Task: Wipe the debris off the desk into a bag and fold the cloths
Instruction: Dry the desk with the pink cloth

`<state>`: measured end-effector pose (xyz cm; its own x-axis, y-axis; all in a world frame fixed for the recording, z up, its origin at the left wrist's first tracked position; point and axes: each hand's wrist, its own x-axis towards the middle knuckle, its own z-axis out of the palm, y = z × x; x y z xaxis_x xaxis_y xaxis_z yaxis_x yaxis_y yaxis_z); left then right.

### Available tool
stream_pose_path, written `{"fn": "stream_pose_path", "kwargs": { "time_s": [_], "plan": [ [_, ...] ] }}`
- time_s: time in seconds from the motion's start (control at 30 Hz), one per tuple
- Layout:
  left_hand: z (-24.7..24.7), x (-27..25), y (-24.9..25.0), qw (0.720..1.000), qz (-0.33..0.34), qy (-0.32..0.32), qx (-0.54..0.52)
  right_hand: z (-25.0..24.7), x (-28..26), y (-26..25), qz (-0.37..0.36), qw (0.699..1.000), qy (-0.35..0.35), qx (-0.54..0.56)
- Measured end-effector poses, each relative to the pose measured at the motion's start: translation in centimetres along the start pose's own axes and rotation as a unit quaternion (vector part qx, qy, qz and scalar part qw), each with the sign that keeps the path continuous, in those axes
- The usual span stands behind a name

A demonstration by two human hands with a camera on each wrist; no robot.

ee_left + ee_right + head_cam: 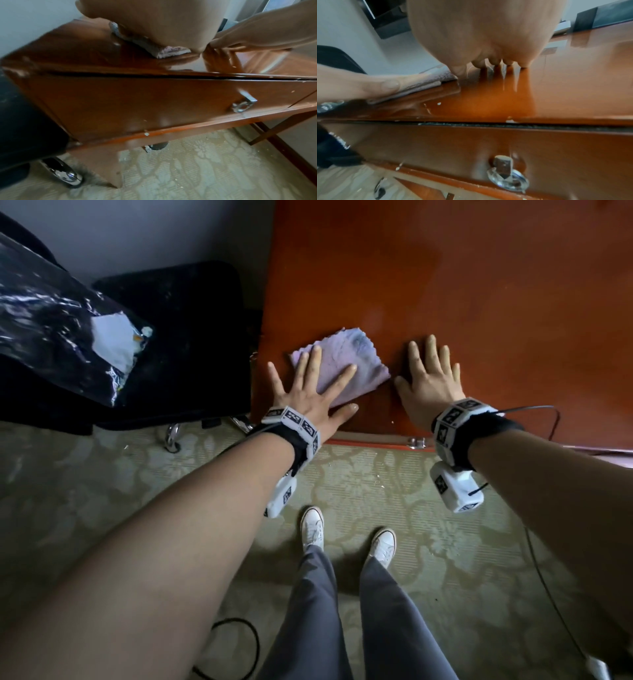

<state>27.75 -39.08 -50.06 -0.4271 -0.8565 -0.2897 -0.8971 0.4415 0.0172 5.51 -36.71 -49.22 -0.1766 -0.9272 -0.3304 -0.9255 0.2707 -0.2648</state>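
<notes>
Your left hand point(310, 395) lies flat, fingers spread, pressing the folded purple cloth point(356, 361) near the tabletop's point(479, 285) front left corner. Your right hand point(428, 380) rests open just right of it, holding nothing. The black bag point(51, 320) waits farther left, beyond the edge.

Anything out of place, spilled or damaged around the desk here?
Yes. Pale crumbs lie on the desk near its front edge, more on the carpet below. The front edge looks chipped. The cloth under the left hand is folded but stained grey. The right hand rests flat beside it.
</notes>
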Motion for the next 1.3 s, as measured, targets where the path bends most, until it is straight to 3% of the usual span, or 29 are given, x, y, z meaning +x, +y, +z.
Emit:
{"fn": "stream_pose_path", "kwargs": {
  "time_s": [0.23,0.37,0.43,0.6,0.73,1.07,1.3],
  "plan": [
    [-2.5,2.8,-3.0,0.998,-0.008,-0.044,-0.045,-1.6,0.2,-0.9,0.025,0.998,-0.04,-0.048],
    [-4.0,2.2,-2.1,0.999,0.01,0.001,-0.053,-4.1,1.0,-2.0,0.055,0.992,-0.093,-0.057],
    [-3.6,2.2,-1.5,0.998,0.019,0.017,-0.064,-4.4,1.3,-2.8,0.058,0.994,-0.077,-0.06],
    [-1.0,3.5,-1.1,0.997,-0.001,-0.018,-0.072,-3.5,2.9,-4.6,0.052,0.996,-0.047,-0.045],
    [-1.6,7.1,-2.4,0.998,-0.008,-0.038,-0.055,-4.4,6.6,-5.4,0.019,0.999,-0.029,-0.037],
    [-5.3,18.8,-3.9,0.993,-0.079,-0.058,-0.062,-9.4,19.8,-1.1,0.077,0.997,-0.007,-0.018],
    [-7.1,25.0,-4.4,0.994,-0.089,-0.033,-0.056,-11.1,23.2,3.2,0.106,0.994,-0.003,-0.022]
  ]
}}
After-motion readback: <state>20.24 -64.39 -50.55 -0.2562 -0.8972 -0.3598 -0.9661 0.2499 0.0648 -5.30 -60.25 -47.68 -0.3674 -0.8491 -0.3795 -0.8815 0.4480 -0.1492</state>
